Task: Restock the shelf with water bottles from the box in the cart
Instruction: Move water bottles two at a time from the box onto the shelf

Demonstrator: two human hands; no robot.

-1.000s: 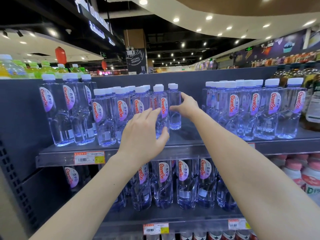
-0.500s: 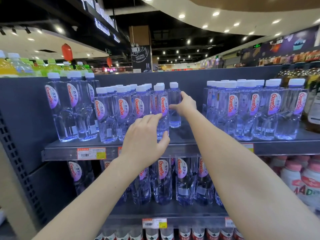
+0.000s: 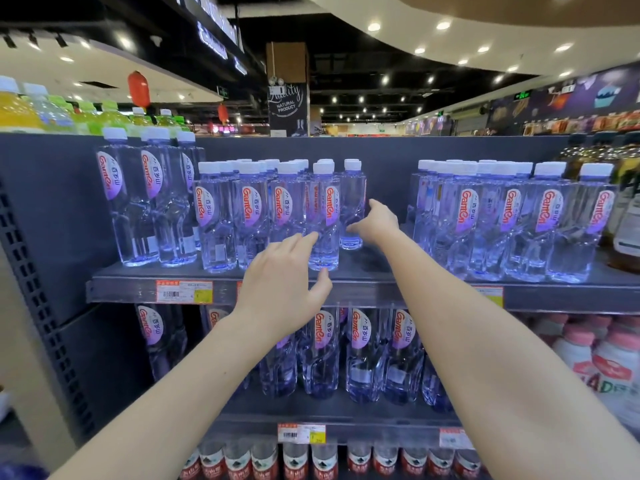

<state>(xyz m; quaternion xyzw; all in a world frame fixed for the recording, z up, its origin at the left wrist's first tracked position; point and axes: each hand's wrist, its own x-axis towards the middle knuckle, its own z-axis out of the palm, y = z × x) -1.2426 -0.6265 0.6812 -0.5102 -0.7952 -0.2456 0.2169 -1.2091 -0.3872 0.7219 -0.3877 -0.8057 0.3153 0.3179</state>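
Note:
Clear water bottles with white caps and purple-red labels stand in rows on the grey upper shelf [image 3: 363,292]. My left hand [image 3: 284,285] hovers open in front of the nearest front-row bottle [image 3: 323,220], fingertips just short of it. My right hand [image 3: 375,221] is open beside a bottle [image 3: 353,202] standing further back, fingers apart and close to its side, holding nothing. A bare gap of shelf lies between this middle group and the right group of bottles [image 3: 502,220]. The box and cart are out of view.
More of the same bottles fill the lower shelf [image 3: 346,348]. Taller bottles [image 3: 149,195] stand at the upper left. Pink-capped white bottles [image 3: 595,355] sit lower right, red-labelled bottles [image 3: 311,459] at the bottom, green and yellow drinks [image 3: 69,116] on top.
Both hands have come off the bottles: the right hand has drawn back slightly from the rear bottle and the left has lowered a little. The view has shifted slightly.

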